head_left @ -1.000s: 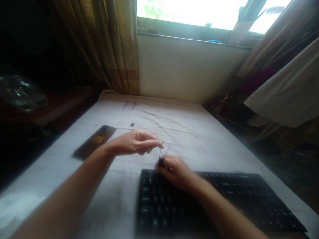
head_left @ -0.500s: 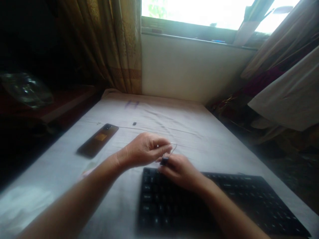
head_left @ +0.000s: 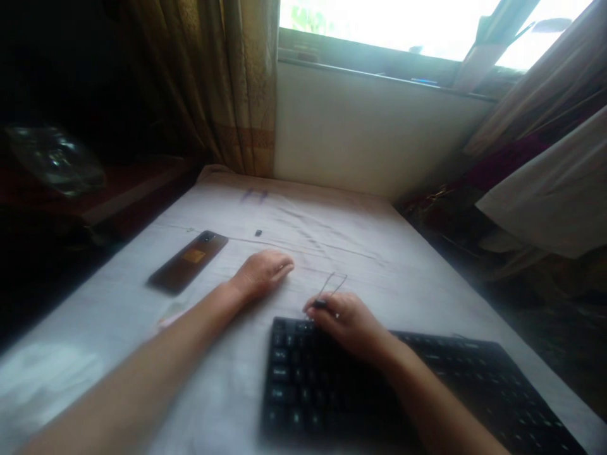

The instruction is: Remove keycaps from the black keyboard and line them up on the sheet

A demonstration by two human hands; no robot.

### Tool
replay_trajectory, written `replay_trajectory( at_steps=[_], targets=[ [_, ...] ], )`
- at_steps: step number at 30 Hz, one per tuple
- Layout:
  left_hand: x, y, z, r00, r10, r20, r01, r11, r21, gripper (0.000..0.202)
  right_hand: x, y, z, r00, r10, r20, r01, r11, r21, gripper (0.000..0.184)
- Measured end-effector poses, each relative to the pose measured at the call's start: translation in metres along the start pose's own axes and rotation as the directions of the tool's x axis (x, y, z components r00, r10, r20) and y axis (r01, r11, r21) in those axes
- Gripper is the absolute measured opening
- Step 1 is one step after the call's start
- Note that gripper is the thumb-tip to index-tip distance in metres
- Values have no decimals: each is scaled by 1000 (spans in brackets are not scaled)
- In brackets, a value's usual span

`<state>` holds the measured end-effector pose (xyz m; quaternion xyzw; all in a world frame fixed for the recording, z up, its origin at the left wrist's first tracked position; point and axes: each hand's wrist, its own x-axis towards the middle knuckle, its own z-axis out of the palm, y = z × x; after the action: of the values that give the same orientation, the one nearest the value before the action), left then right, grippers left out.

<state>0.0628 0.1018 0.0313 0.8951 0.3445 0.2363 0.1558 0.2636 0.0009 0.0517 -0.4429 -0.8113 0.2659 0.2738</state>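
My right hand (head_left: 348, 319) pinches a small black piece with a thin loop (head_left: 321, 304) between thumb and fingers, just above the upper left part of a black keyboard (head_left: 284, 392). The loop stands up from the piece; the blur hides its exact kind. To the left, over the white sheet, my left hand (head_left: 263, 273) has its fingers curled together, and nothing shows in them. Beyond that hand a tiny dark object (head_left: 258, 233) lies on the sheet. A brown phone (head_left: 190, 262) rests face down left of my left hand.
The white sheet (head_left: 227, 379) has creases and purple marks. A wall and a window (head_left: 379, 25) stand at the far end, with a gold curtain (head_left: 237, 82) beside them. Clothes (head_left: 554, 183) hang on the right. A clear plastic object (head_left: 57, 158) sits at the dark left.
My left hand has let go of the thin loop and moved left, away from my right hand. The right hand still holds the black piece, its loop now standing free.
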Motion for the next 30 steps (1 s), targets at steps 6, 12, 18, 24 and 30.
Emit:
replay_trajectory(
  at_steps=[6, 12, 18, 24, 30],
  targets=[
    [-4, -14, 30, 997, 76, -7, -75, 992, 104, 25, 8, -11, 5, 984, -124, 131, 138, 985, -107, 18],
    [-5, -15, 30, 997, 72, -8, -70, 985, 155, 27, 3, -4, 4, 993, -52, 102, 59, 996, -68, 18],
    [-5, -17, 31, 998, 66, -2, -65, 982, 177, 27, -2, -2, 8, 996, -6, 94, 11, 999, -52, 12],
    [-5, -16, 29, 998, 55, 31, -60, 979, 195, 31, -1, 0, 10, 998, -32, 52, 32, 999, -10, 17],
    [-6, -3, 32, 996, -45, 75, 26, 971, 237, 42, -4, 4, 15, 990, -141, -13, 140, 989, -49, 16]
  ],
)
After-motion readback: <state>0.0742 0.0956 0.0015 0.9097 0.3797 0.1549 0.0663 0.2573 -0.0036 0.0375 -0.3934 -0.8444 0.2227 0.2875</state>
